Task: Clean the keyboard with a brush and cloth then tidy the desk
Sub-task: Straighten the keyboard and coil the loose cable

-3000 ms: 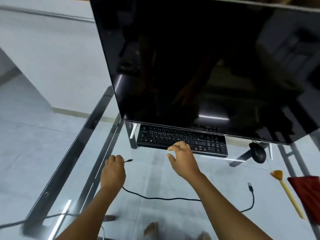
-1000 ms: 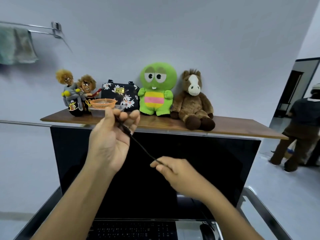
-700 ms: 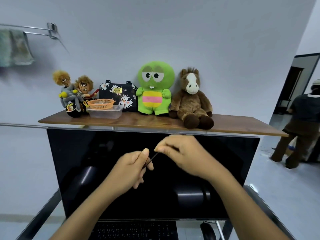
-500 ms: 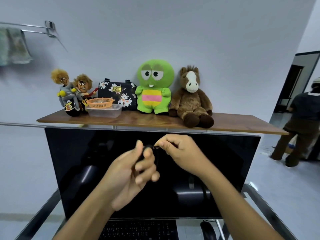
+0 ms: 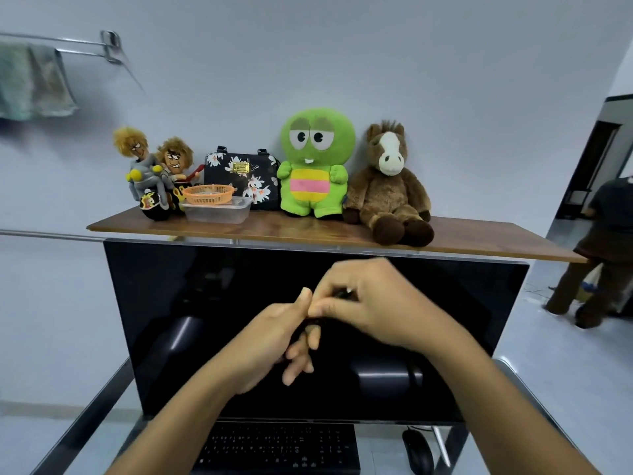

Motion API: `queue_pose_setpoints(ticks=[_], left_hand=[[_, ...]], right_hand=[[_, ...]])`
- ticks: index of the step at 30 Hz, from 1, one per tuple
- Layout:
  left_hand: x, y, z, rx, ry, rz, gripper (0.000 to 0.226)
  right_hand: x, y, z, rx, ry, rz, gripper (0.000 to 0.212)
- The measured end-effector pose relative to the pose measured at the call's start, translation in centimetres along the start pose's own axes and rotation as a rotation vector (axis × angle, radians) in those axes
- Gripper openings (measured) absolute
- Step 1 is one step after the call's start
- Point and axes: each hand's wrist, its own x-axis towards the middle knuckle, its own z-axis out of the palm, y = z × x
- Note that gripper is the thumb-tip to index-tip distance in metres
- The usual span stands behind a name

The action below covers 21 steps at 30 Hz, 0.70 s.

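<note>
Both hands are raised in front of the black monitor (image 5: pixel 205 320). My left hand (image 5: pixel 274 341) has a thin black cable (image 5: pixel 313 320) looped around its fingers. My right hand (image 5: pixel 370 303) pinches the cable's end just above those fingers, and the two hands touch. Most of the cable is hidden between them. The black keyboard (image 5: pixel 284 447) lies on the glass desk (image 5: pixel 85 426) under the monitor, with a black mouse (image 5: pixel 418 454) to its right. No brush or cloth is in view.
A wooden shelf (image 5: pixel 308 231) above the monitor carries two dolls, a floral bag, a green plush (image 5: pixel 315 166), a brown horse plush (image 5: pixel 390 186), and an orange basket (image 5: pixel 209 194) in a clear tub. A towel (image 5: pixel 30 80) hangs upper left. A person stands at far right (image 5: pixel 606 252).
The view rose from the desk to the shelf. My hands lifted the cable off the glass and have been winding it onto my left fingers; the hands have closed together.
</note>
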Motion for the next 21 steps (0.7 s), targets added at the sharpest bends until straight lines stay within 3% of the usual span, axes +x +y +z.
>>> queue_pose_setpoints(ticks=[4,7,13,16,21], left_hand=[[-1.1,1.6,1.8,-0.479,-0.090,-0.053,0.059],[-0.4,2.2,2.3,-0.682,-0.001,-0.062,0.056],[1.0,0.8,2.3,-0.562,0.286,-0.100,0.050],[1.3,-0.1,3.1,-0.425,0.344,-0.109,0.049],[1.9,-1.2,2.6,-0.315,0.372,-0.137,0.040]], right_hand=[[0.4,1.8,1.1,0.520,0.135,0.218,0.008],[-0.3,2.6,4.1,0.815,0.286,0.381,0.007],[-3.0,2.5,6.1,1.053,0.186,0.504,0.040],[-3.7,2.8,6.2,0.918,0.143,0.426,0.021],[-4.2,4.1,5.6,0.831,0.197,0.561,0.014]])
